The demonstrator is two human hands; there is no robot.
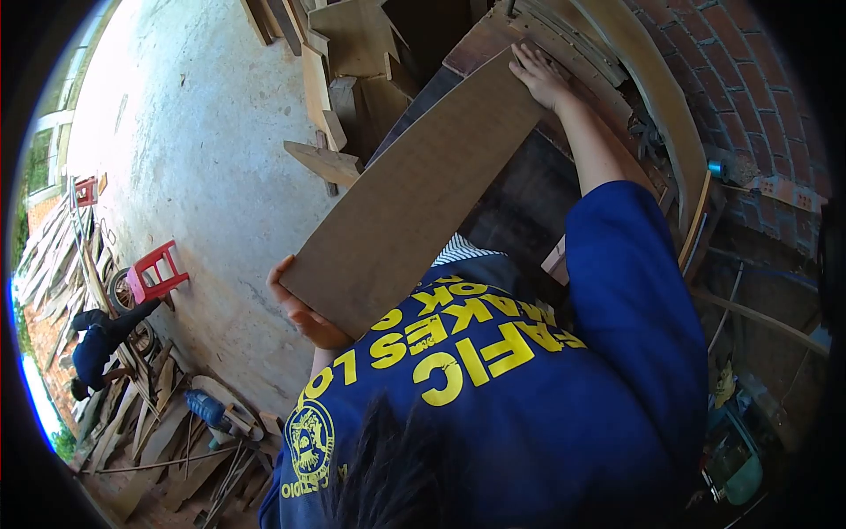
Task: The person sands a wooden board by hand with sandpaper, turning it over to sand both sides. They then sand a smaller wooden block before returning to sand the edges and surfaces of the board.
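A long, wide wooden board (423, 176) with a smooth brown face and a curved edge slants across the front of my body. At its lower left end, my left hand (304, 309) is closed round the edge, with the fingers partly hidden. My right hand (539, 78) lies at the upper right end, its fingers stretched out and touching the board. Under and behind the board is a dark work surface (520, 198), partly covered by it.
Cut wooden pieces (352, 35) stand beyond the board. A brick wall (740, 88) and a curved plank (652, 79) are on the right. To the left, concrete floor (220, 176) leads to a red stool (160, 271), a scrap wood pile (132, 432) and another person (101, 348) bending.
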